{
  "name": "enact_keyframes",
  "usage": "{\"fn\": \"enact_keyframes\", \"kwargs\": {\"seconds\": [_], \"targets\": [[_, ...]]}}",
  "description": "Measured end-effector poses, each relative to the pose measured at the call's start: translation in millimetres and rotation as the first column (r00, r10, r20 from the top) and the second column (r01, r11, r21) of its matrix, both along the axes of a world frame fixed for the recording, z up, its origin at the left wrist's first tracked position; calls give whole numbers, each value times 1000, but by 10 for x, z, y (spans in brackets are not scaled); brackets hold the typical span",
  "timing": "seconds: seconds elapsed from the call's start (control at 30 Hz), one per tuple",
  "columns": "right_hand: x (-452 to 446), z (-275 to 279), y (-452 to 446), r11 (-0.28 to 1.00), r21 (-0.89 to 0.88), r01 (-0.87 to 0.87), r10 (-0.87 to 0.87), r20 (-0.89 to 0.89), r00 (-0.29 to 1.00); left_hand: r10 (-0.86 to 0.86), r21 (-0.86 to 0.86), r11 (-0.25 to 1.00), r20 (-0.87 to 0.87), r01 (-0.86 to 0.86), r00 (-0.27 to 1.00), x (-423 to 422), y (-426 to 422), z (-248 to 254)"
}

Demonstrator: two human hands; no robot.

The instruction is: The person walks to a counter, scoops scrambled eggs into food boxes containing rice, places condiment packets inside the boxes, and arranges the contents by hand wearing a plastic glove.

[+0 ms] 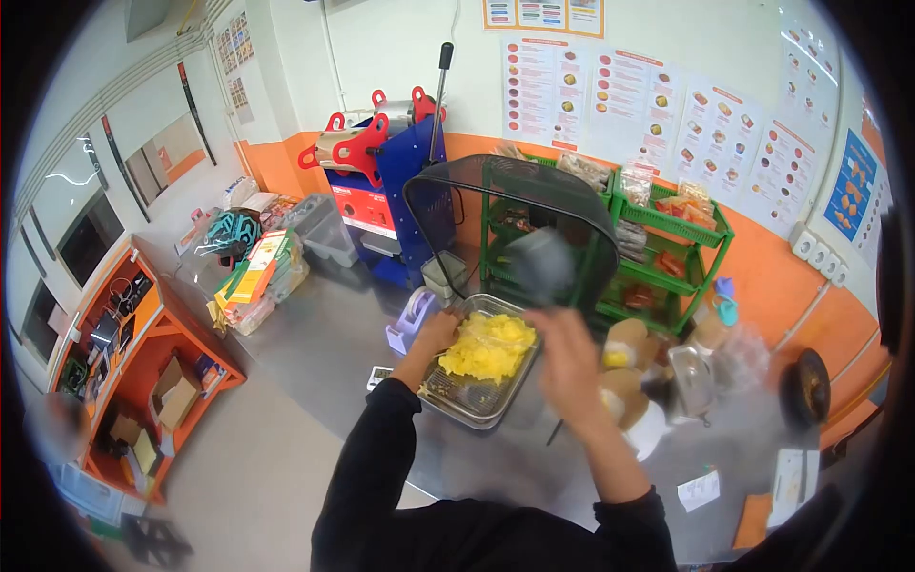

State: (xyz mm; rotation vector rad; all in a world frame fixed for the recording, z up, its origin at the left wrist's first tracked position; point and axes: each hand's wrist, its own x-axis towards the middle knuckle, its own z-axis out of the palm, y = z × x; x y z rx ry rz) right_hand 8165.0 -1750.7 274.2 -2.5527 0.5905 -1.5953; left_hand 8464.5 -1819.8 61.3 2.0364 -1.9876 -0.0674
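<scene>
A metal tray [488, 414] with a wire rack in its bottom lies on the steel table in front of me. Soft yellow food, in a loose heap [488, 347], fills its middle and far part. My left hand [437, 336] is closed at the tray's left rim, close against the food. Over the right side of the tray, my right hand [569, 360] is raised and closed round the handle of a grey utensil [541, 267] with a broad, rounded head. Motion blurs that head, so its exact kind is unclear.
Behind the tray stands a black mesh cover [510, 176]. A purple tape dispenser [412, 319] and a small digital display [378, 377] sit left. A blue and red machine [381, 191] and green rack [667, 257] stand behind; paper bowls [620, 381] lie right.
</scene>
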Motion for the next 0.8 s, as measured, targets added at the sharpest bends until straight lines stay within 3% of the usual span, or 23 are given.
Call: {"fn": "enact_keyframes", "kwargs": {"seconds": [0.1, 0.17, 0.2, 0.27, 0.37, 0.4, 0.47, 0.53, 0.6, 0.67, 0.73, 0.8], "targets": [[439, -838, -381, 995, 100, -2, 18, -156, 988, -103, -77, 992, 14, 104, 995, 159, -41, -89], [601, -1380, -619, 968, 228, 104, 18, -478, 878, -145, -109, 984, -5, 144, 989, 232, 8, -159], [589, -1535, -604, 969, 224, 101, 19, -479, 878, -162, -139, 979, -72, 151, 984, 276, 35, -172], [564, -1801, -536, 940, 339, -43, 215, -488, 846, -171, -187, 972, -134, 145, 976, 394, 14, -105], [517, -2034, -383, 884, 468, 14, 297, -584, 755, -213, -136, 974, -291, 180, 933, 454, 106, -48], [530, -2050, -383, 880, 475, 17, 303, -588, 750, -209, -130, 976, -301, 177, 930, 497, 83, -85], [547, -2096, -361, 932, 359, 53, 250, -741, 623, -371, -284, 916, -336, 282, 866, 529, 45, -184], [578, -2082, -331, 931, 359, 66, 246, -751, 613, -299, -198, 950, -367, 240, 881, 512, 62, -182], [652, -2066, -410, 933, 351, 72, 239, -758, 607, -347, -206, 931, -243, 301, 906, 528, 68, -170], [788, -2094, -671, 967, 229, 110, 69, -654, 753, -339, -214, 933, -249, 290, 907, 516, 107, -109], [1087, -2284, -1134, 958, 133, 255, -150, -524, 838, -330, -217, 936, -261, 278, 907, 485, 157, -72], [1302, -2149, -1378, 910, 323, 261, -82, -476, 876, -297, -177, 952, -324, 251, 898, 485, 175, -45]]}}
